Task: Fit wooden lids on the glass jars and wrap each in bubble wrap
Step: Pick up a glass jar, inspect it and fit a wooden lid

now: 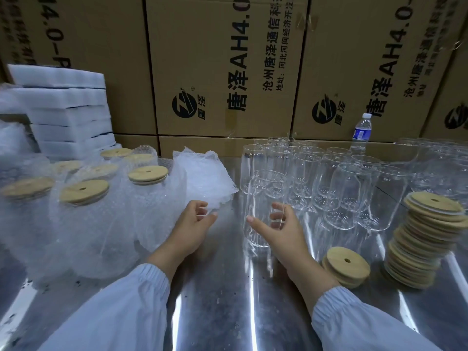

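Observation:
My right hand (277, 230) grips an empty clear glass jar (263, 188) standing upright on the metal table (222, 300), thumb in front and fingers seen through the glass. Left of it, my left hand (193, 225) hovers with loosely curled fingers at the lower edge of a loose bubble wrap sheet (202, 176) and holds nothing. A short pile of wooden lids (347, 264) lies right of my right wrist, beside a tall leaning lid stack (428, 239). Several bare jars (344, 186) stand behind.
Several wrapped, lidded jars (83, 198) crowd the left side of the table. White foam sheets (68, 110) are stacked at the back left. Cardboard boxes (228, 72) wall off the rear, with a water bottle (362, 131) in front of them.

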